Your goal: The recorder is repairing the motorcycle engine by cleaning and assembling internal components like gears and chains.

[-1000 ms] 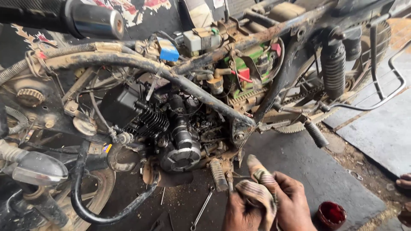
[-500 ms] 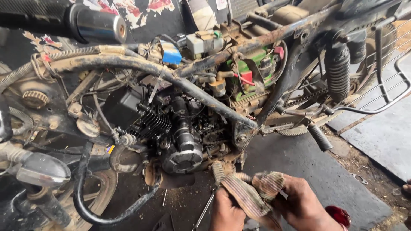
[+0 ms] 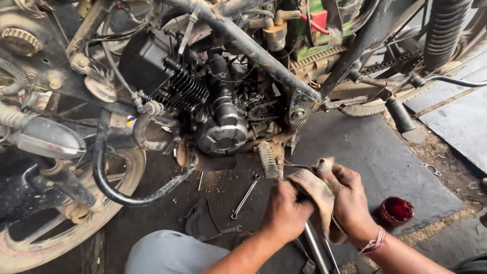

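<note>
Both hands gripped a dirty rag (image 3: 317,195): the left hand (image 3: 285,213) was closed on one end, the right hand (image 3: 352,200) wrapped around the other, seemingly over a metal rod (image 3: 315,248). Beside them lay a spanner (image 3: 245,197) and a red-filled cup (image 3: 396,211), below the motorcycle engine (image 3: 220,119).

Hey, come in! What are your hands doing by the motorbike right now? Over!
Left hand and right hand both gripping a dirty rag. Rag wrapped over a metal rod. Spanner on the ground beside; red cup to the right.

Grimy, rough cloth rag (image 3: 317,195); smooth bare-metal rod (image 3: 315,247); matt, oily metal engine (image 3: 223,119); shiny steel wrench (image 3: 245,197).
</note>
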